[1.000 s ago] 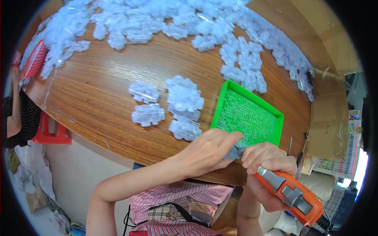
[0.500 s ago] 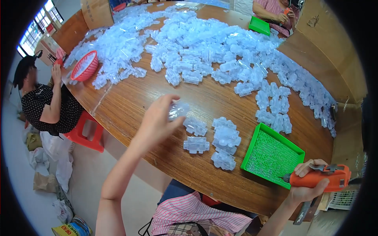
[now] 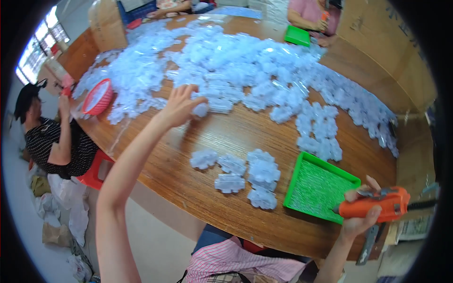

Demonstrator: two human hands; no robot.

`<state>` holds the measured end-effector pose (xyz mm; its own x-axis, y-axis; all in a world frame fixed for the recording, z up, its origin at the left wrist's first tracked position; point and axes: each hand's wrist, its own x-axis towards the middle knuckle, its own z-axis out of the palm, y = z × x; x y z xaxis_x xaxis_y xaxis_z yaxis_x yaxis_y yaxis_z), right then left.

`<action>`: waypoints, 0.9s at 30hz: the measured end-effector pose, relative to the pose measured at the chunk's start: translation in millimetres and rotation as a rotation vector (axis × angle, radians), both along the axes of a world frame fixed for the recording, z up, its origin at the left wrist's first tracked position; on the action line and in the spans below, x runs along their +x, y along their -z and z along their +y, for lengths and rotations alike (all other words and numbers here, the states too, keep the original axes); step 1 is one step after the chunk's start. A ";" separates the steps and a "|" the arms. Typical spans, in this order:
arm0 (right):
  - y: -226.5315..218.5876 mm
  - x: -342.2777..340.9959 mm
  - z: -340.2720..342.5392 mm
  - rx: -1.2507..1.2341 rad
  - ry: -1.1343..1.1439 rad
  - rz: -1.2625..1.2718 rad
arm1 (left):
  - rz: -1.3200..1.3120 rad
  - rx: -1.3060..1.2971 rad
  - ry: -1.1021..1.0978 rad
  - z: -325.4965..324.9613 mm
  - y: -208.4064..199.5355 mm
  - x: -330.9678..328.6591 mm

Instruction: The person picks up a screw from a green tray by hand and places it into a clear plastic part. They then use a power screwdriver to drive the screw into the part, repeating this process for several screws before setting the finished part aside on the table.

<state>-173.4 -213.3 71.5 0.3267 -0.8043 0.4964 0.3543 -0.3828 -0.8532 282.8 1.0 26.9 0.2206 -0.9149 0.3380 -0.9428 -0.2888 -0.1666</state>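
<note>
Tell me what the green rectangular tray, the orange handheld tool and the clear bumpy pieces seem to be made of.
Green rectangular tray: probably smooth moulded plastic, given its uniform colour and thin walls.

Orange handheld tool: likely a hard plastic shell with a satin finish, judging by its even colour and rounded body.

Clear bumpy pieces: apparently transparent plastic, glossy, as the bright highlights suggest.
</note>
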 end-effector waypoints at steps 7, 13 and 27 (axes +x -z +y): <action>-27.1 11.3 -5.6 0.170 -0.238 0.204 | 0.475 -0.237 0.076 33.3 -7.4 9.6; -5.7 20.3 -15.2 0.168 -0.268 0.184 | 0.742 -0.202 0.325 -3.0 -54.8 -183.2; 30.5 54.6 -23.9 0.017 -0.198 -0.052 | 0.983 -0.305 0.404 -61.5 25.3 -315.4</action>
